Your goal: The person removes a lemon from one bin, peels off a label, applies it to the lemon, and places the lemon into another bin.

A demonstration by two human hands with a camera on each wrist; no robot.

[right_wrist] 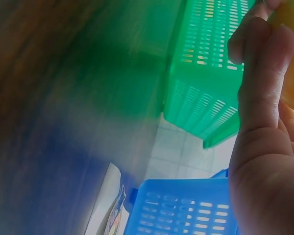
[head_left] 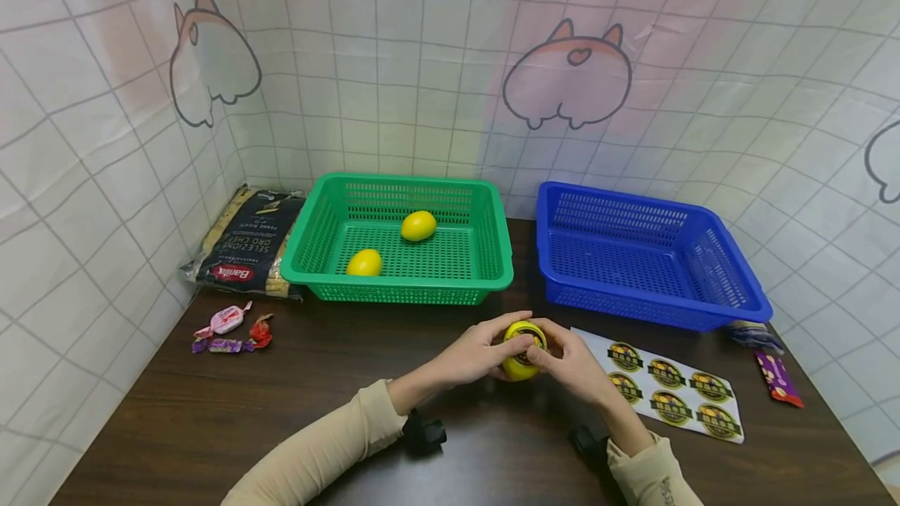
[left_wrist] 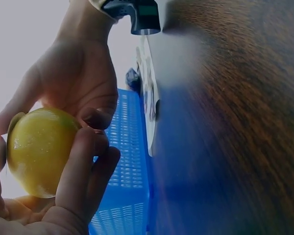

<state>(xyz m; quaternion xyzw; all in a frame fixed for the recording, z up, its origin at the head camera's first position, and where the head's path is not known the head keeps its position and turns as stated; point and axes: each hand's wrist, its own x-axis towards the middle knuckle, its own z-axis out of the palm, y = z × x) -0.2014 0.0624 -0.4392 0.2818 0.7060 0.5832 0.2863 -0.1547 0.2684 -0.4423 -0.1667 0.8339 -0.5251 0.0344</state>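
Gripping from both sides, the lemon (head_left: 522,350) is held just above the table (head_left: 281,420), between the left hand (head_left: 474,354) and right hand (head_left: 573,361), fingers curled round it; its stickered face is turned upward.

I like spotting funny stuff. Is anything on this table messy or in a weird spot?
Nothing is spilled or broken. Both hands hold a lemon with a round sticker on it. The pasta bag lies flat against the wall beside the green basket, and a few candies lie loose on the table. The blue basket has nothing inside.
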